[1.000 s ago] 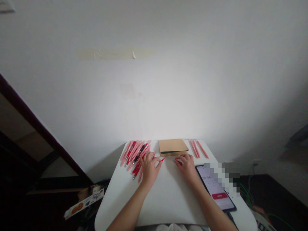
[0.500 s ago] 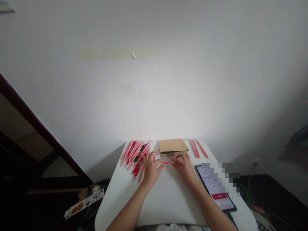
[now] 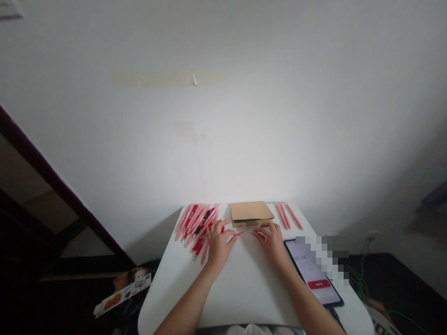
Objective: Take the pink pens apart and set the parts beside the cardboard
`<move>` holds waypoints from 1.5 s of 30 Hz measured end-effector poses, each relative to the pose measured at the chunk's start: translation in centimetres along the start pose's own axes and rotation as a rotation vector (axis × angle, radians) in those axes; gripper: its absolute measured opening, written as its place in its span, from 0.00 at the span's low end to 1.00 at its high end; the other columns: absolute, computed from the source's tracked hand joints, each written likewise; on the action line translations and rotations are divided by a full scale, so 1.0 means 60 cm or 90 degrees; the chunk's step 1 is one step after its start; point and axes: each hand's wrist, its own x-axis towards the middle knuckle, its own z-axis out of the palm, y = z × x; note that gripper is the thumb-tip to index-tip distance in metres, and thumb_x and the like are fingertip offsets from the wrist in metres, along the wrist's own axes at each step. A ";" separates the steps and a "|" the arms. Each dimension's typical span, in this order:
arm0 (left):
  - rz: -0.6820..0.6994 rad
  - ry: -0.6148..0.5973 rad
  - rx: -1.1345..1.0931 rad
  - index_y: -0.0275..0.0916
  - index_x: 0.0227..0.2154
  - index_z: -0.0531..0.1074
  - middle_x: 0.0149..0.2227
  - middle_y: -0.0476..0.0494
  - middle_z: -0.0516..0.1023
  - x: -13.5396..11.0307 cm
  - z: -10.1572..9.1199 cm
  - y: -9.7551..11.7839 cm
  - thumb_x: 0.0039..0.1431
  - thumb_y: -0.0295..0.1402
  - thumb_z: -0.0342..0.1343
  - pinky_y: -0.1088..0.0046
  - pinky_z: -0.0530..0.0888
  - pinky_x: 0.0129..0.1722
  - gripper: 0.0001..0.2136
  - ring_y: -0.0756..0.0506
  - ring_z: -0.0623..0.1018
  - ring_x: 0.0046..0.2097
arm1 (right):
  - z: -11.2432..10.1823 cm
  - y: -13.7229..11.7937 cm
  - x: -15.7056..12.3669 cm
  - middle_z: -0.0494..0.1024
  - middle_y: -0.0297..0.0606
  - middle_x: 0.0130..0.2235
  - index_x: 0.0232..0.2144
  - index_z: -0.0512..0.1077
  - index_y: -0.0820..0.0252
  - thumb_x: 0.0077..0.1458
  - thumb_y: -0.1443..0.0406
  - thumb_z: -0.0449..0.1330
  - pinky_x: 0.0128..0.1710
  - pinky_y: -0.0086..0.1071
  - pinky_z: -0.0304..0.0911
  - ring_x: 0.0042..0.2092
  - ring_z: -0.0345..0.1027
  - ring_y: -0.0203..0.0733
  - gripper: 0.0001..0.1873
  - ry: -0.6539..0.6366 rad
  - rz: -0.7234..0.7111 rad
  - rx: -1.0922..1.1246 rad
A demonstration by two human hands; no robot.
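Observation:
A red pen [image 3: 240, 234] is pinched in my left hand [image 3: 220, 241], its thin end pointing right past the fingertips. To the right, my right hand [image 3: 270, 237] is closed on a small red piece [image 3: 261, 236], mostly covered by the fingers; I cannot tell whether it is a cap. A gap separates the two held parts, just above the white table. Close to my left hand lies a heap of pink, red and black pens [image 3: 197, 221], partly hidden behind its fingers.
Behind my hands sits a brown cardboard notebook or folder [image 3: 251, 211]. Three pink pens [image 3: 283, 217] lie at the back right. A phone [image 3: 314, 272] showing a timer rests on the right side of the white table [image 3: 240, 298], against the wall [image 3: 244, 139].
My right hand has moved slightly right with the small red piece, apart from the red pen. The pen's thin end now tilts upward. The left hand has barely moved.

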 end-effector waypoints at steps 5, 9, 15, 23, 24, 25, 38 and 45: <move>-0.010 0.005 0.041 0.46 0.29 0.79 0.49 0.45 0.73 -0.001 0.000 -0.002 0.54 0.32 0.62 0.46 0.56 0.61 0.02 0.40 0.67 0.56 | 0.003 0.005 -0.001 0.73 0.44 0.41 0.35 0.80 0.53 0.59 0.60 0.59 0.47 0.44 0.64 0.47 0.63 0.50 0.10 0.019 0.006 -0.022; -0.016 0.006 0.070 0.46 0.28 0.78 0.49 0.46 0.73 -0.001 0.001 -0.001 0.53 0.32 0.63 0.46 0.57 0.60 0.01 0.39 0.67 0.55 | 0.003 0.002 -0.001 0.73 0.43 0.41 0.35 0.80 0.54 0.58 0.62 0.59 0.46 0.44 0.64 0.46 0.64 0.50 0.09 0.020 0.004 -0.029; -0.043 -0.004 0.099 0.45 0.27 0.77 0.48 0.46 0.74 -0.001 0.001 -0.002 0.53 0.32 0.63 0.47 0.60 0.57 0.01 0.38 0.68 0.53 | 0.000 -0.002 -0.001 0.73 0.43 0.40 0.35 0.80 0.54 0.58 0.63 0.60 0.46 0.45 0.64 0.46 0.64 0.51 0.08 0.016 -0.001 -0.014; -0.041 -0.011 0.111 0.45 0.26 0.77 0.47 0.45 0.73 -0.002 0.001 -0.002 0.52 0.32 0.64 0.48 0.60 0.57 0.02 0.38 0.68 0.53 | 0.001 0.001 -0.001 0.73 0.44 0.41 0.35 0.80 0.52 0.57 0.63 0.61 0.46 0.46 0.64 0.46 0.63 0.51 0.07 0.006 0.002 -0.010; -0.039 -0.012 0.111 0.45 0.26 0.77 0.47 0.45 0.73 -0.002 0.000 -0.002 0.52 0.32 0.64 0.48 0.60 0.56 0.02 0.38 0.68 0.53 | 0.001 0.000 -0.001 0.73 0.44 0.41 0.34 0.80 0.52 0.57 0.63 0.61 0.46 0.46 0.64 0.46 0.63 0.51 0.07 0.003 0.004 -0.010; -0.037 -0.013 0.111 0.45 0.26 0.77 0.47 0.45 0.73 -0.002 0.000 -0.001 0.52 0.32 0.64 0.49 0.61 0.56 0.02 0.38 0.68 0.53 | 0.000 -0.001 -0.001 0.73 0.44 0.41 0.34 0.80 0.52 0.57 0.64 0.61 0.46 0.45 0.64 0.46 0.63 0.51 0.06 0.000 0.006 -0.011; -0.030 -0.017 0.116 0.45 0.27 0.78 0.46 0.45 0.74 -0.001 -0.002 -0.004 0.52 0.32 0.63 0.50 0.61 0.55 0.01 0.39 0.68 0.52 | -0.002 -0.008 0.000 0.74 0.43 0.40 0.33 0.80 0.54 0.56 0.66 0.61 0.45 0.42 0.64 0.45 0.64 0.49 0.06 0.000 0.007 -0.040; -0.022 -0.006 0.088 0.45 0.28 0.77 0.47 0.46 0.75 -0.002 0.000 -0.001 0.52 0.32 0.63 0.45 0.57 0.59 0.01 0.38 0.69 0.54 | -0.002 -0.007 -0.001 0.74 0.43 0.40 0.35 0.79 0.54 0.56 0.64 0.61 0.47 0.42 0.63 0.46 0.63 0.49 0.06 -0.012 0.005 -0.050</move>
